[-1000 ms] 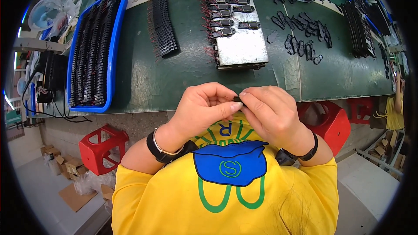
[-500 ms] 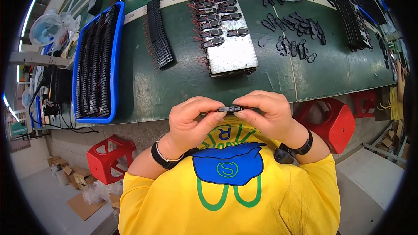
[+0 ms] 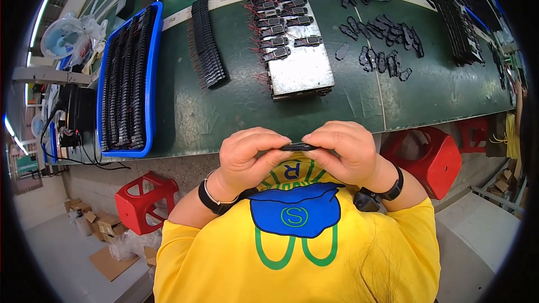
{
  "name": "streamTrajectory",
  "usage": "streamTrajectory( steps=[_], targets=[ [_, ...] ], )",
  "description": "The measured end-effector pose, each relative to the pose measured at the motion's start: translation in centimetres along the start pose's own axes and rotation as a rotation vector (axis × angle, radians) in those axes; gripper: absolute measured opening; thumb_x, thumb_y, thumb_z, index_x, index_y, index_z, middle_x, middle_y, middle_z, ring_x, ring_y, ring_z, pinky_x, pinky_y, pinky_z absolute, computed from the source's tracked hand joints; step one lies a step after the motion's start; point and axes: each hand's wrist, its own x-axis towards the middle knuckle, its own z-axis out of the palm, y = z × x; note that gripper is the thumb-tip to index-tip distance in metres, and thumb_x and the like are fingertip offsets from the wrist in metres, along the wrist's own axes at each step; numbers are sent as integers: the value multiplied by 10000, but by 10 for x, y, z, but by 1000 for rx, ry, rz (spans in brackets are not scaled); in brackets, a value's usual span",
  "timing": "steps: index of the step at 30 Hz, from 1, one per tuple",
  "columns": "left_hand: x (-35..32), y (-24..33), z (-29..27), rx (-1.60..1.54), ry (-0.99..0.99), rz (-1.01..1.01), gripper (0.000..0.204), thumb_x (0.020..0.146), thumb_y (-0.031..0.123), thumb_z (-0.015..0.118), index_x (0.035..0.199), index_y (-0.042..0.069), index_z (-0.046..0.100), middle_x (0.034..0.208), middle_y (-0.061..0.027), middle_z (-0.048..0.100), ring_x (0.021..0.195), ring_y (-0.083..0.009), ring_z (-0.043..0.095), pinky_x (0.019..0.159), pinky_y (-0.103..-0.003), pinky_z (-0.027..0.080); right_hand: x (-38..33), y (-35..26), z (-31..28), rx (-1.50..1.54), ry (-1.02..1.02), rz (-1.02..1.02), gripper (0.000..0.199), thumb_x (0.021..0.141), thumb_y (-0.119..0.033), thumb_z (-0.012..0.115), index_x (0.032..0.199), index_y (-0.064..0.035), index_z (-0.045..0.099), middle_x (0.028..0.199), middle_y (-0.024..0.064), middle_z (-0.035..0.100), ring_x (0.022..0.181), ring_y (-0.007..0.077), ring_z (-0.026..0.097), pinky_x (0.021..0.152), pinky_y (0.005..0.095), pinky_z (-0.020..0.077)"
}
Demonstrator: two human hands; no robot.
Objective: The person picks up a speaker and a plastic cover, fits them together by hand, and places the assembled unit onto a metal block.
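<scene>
A small flat black plastic part (image 3: 298,147) lies pinched between both hands, held level just in front of my chest. My left hand (image 3: 247,157) grips its left end with thumb and fingertips. The right end is gripped by my right hand (image 3: 343,151) the same way. Both hands hover below the near edge of the green table (image 3: 224,106). On the table stands a silver metal tray (image 3: 300,70) with several black parts with red wires (image 3: 278,19) laid in rows on its far half.
A blue tray (image 3: 149,84) full of black parts sits at the left. A row of stacked black parts (image 3: 206,45) lies beside it. Loose black pieces (image 3: 387,45) spread at the right. Red stools (image 3: 140,202) (image 3: 435,154) stand under the table.
The hands have turned the black part level between the fingertips and spread slightly apart along it. The view has shifted a little.
</scene>
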Motion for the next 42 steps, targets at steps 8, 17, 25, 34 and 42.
streamTrajectory(
  steps=[8,17,25,34,42],
  targets=[
    [-10,-6,4,-239,50,-223,176,759,-1,726,920,-3,653,802,-101,670,661,-152,636,578,-237,487,1,-5,0,90,-11,169,225,703,-48,757,897,-3,652,761,118,659,622,241,634,538,290,485],
    [1,4,3,100,60,-53,202,718,19,760,891,11,656,791,-112,677,666,-188,659,591,-252,505,1,-4,6,-50,89,109,224,692,-52,767,881,-2,659,745,117,657,630,248,647,542,297,497],
    [1,6,6,228,70,48,212,697,41,776,870,28,655,767,-109,676,658,-210,659,584,-260,507,-1,-1,6,-52,92,37,217,690,-41,760,874,-2,652,740,121,654,610,247,638,527,296,492],
    [4,-2,-1,17,-132,-32,101,812,30,684,889,-12,635,788,-107,643,629,-142,641,578,-222,494,-4,2,3,49,19,84,155,707,-36,743,808,-21,626,700,108,637,562,235,607,494,292,459],
    [9,2,-5,-15,-194,-157,156,792,38,700,927,-12,639,830,-85,639,693,-142,623,596,-249,488,-8,5,2,140,12,175,143,718,-33,732,797,-20,614,692,101,634,558,219,599,489,281,441]
  ],
)
